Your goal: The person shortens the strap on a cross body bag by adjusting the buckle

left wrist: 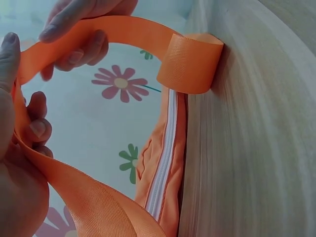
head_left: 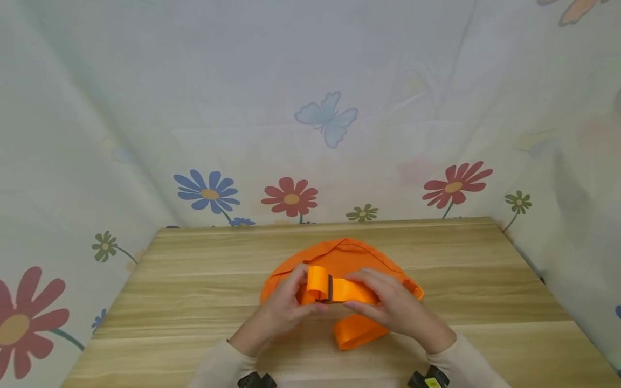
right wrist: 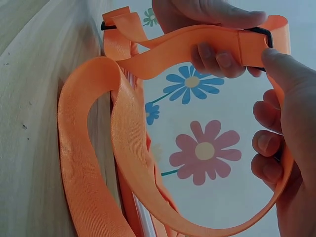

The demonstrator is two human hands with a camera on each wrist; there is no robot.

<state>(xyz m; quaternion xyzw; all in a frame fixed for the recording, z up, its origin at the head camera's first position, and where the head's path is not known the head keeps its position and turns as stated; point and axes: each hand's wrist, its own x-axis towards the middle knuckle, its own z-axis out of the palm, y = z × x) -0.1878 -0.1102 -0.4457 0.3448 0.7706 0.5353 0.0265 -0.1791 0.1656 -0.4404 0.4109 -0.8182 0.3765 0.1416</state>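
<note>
An orange fabric bag [head_left: 335, 256] lies on the table, a white zipper [left wrist: 163, 163] running along its near edge. Above it, my left hand [head_left: 286, 299] pinches the orange webbing strap [head_left: 358, 291] on the left of a black slider buckle [right wrist: 269, 35], where the webbing doubles into a loop. My right hand [head_left: 390, 304] pinches the same strap on the other side, thumb in front and fingers behind. In the right wrist view the right thumb lies right at the buckle's edge. Another length of strap [head_left: 356, 331] hangs in a loop below my hands.
The wood-grain table [head_left: 194, 280] stretches out on both sides of the bag. A pale curtain [head_left: 233, 108] printed with flowers and a butterfly hangs behind it and along the sides. A second small black fitting [right wrist: 107, 25] sits on the strap by the bag.
</note>
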